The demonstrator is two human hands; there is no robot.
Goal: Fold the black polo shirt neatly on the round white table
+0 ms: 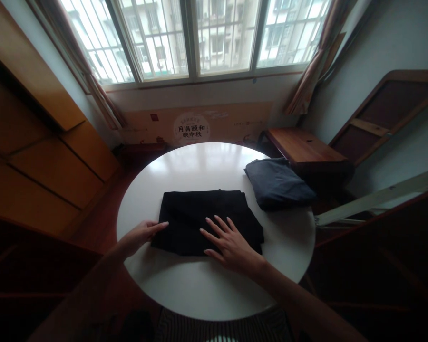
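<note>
A black garment (pixel 196 213), folded into a rough rectangle, lies on the round white table (pixel 207 294). Its exact kind cannot be made out. At its left edge my left hand (pixel 146 232) pinches the cloth, thumb on top and the other fingers partly hidden at the edge. My right hand (pixel 230 244) rests on the near right part of the same garment, fingers spread out and palm down. Behind and to the right, a dark grey folded piece of clothing (pixel 278 183) lies by the table's rim, touched by neither hand.
Beyond the table's right side stands a low wooden stand (pixel 306 147). A printed cardboard panel (pixel 228 123) leans below the barred window (pixel 221 38). Orange-brown cabinets (pixel 39 175) line the left, and a pale bar (pixel 378 199) slants up at the right.
</note>
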